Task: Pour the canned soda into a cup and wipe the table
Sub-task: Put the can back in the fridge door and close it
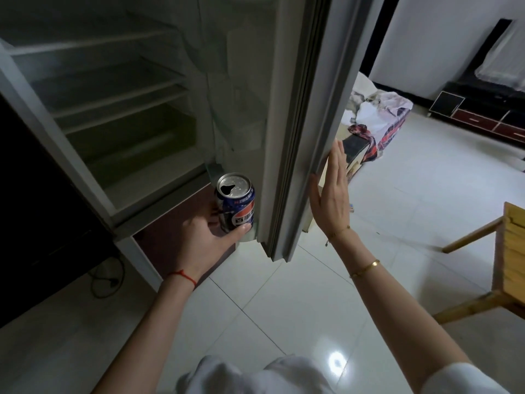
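A blue soda can [236,203] with a silver top stands upright in my left hand [204,237], and its mouth is open. The can is just in front of the open fridge, low down beside the door. My right hand [332,194] is flat with fingers stretched out, its palm against the outer edge of the grey fridge door [309,123]. No cup or cloth is in view.
The fridge interior [119,89] shows bare shelves. A dark cabinet [37,211] stands to the left with a cable on the floor. A wooden chair [508,251] is at the right. Clothes [375,120] lie on furniture behind the door, on white tiled floor.
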{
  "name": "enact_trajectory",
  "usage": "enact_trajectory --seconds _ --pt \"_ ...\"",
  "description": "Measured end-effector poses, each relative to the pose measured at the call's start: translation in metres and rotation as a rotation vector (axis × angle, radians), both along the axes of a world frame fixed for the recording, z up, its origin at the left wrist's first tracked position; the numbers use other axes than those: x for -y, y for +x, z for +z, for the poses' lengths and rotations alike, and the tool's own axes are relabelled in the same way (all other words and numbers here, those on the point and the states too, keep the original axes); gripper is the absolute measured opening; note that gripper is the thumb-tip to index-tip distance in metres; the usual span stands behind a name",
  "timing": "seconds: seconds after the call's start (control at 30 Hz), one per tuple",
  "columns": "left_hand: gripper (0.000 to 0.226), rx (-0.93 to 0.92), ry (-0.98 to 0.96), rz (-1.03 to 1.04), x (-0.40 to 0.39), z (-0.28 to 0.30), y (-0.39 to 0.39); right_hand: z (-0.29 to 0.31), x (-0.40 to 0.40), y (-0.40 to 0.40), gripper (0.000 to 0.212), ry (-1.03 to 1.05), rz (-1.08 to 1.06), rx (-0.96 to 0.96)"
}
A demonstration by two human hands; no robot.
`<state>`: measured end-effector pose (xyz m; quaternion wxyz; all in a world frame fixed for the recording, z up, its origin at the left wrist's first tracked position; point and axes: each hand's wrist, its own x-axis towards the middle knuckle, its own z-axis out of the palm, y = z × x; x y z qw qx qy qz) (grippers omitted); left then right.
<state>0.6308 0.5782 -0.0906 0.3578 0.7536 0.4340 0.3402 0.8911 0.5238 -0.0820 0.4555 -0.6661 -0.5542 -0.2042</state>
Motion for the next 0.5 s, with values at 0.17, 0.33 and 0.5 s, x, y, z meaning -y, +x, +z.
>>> enact_trajectory --seconds 0.17,0.33,0.5 --pt "0.042 0.015 -0.008 0.049 0.026 0.001 0.042 0.003 0.005 0.036 0.056 -0.036 0.078 -0.020" --pt "0.046 0.019 -0.017 0.108 0.039 -0.004 0.075 0.001 0.003 0.073 0.055 -0.061 0.124 -0.083" --pt "0.048 0.005 0.000 0.136 0.044 -0.001 0.094 -0.001 -0.006 0.099 0.055 -0.024 0.131 -0.233"
